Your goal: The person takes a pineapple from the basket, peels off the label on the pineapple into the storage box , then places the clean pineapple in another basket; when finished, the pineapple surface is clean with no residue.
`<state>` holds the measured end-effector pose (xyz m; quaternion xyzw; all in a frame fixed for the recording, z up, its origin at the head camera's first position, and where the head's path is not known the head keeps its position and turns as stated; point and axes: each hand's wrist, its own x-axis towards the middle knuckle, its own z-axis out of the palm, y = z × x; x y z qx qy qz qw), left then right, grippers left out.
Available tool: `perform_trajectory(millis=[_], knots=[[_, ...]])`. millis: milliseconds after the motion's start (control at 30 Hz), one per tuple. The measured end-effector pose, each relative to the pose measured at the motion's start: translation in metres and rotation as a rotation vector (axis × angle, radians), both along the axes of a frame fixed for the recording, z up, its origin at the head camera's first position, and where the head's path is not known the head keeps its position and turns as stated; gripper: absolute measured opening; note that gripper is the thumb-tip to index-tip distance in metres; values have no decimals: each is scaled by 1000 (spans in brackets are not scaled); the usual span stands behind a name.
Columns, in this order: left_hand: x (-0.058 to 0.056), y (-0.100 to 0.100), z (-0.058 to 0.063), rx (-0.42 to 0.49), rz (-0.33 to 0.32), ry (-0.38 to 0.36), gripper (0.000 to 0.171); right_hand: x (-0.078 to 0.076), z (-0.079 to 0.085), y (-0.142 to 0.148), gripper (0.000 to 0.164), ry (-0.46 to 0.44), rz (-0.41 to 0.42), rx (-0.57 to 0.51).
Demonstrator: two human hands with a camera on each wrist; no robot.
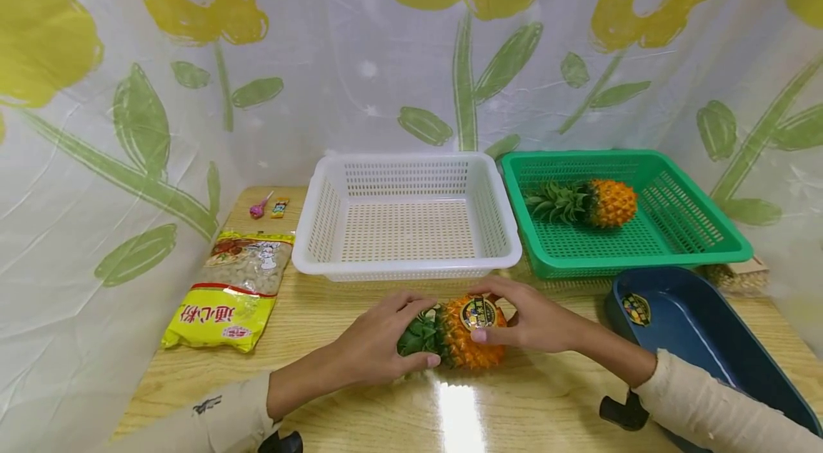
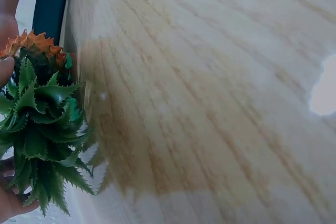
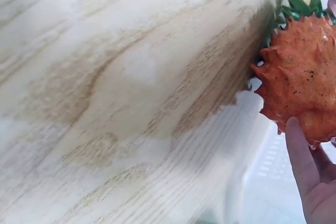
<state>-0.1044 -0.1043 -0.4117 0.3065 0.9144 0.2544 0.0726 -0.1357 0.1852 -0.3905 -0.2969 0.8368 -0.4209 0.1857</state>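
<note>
A small pineapple (image 1: 458,347) lies on its side on the wooden table, its orange body to the right and its green crown to the left. My left hand (image 1: 376,340) grips the crown between thumb and fingers; the serrated leaves (image 2: 39,129) show large in the left wrist view. With thumb and fingers about the body, my right hand (image 1: 536,314) holds the other end. The right thumb lies beside a round black-and-gold sticker (image 1: 479,312) on the body. In the right wrist view the spiky orange skin (image 3: 304,77) meets a fingertip.
Behind the hands stands a white plastic basket (image 1: 411,269). Right of it, a green basket (image 1: 643,261) holds another pineapple (image 1: 611,203). A dark blue basin (image 1: 701,349) with a round sticker stands beside my right forearm. At left lie a pasta bag (image 1: 238,296), a lollipop (image 1: 258,210) and a small packet (image 1: 279,208).
</note>
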Motion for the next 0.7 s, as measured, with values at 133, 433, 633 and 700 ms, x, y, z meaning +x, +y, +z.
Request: perform_trajectory(millis=[133, 433, 633, 700], knots=[[0, 0, -1, -7, 11, -9, 77, 0, -1, 3, 48, 58, -18, 7], [1, 1, -3, -1, 24, -7, 72, 4, 0, 2, 39, 87, -116, 33], [1, 1, -4, -9, 23, -1, 72, 4, 1, 2, 33, 75, -122, 2], [0, 1, -4, -12, 23, -1, 72, 4, 1, 2, 30, 79, -121, -7]])
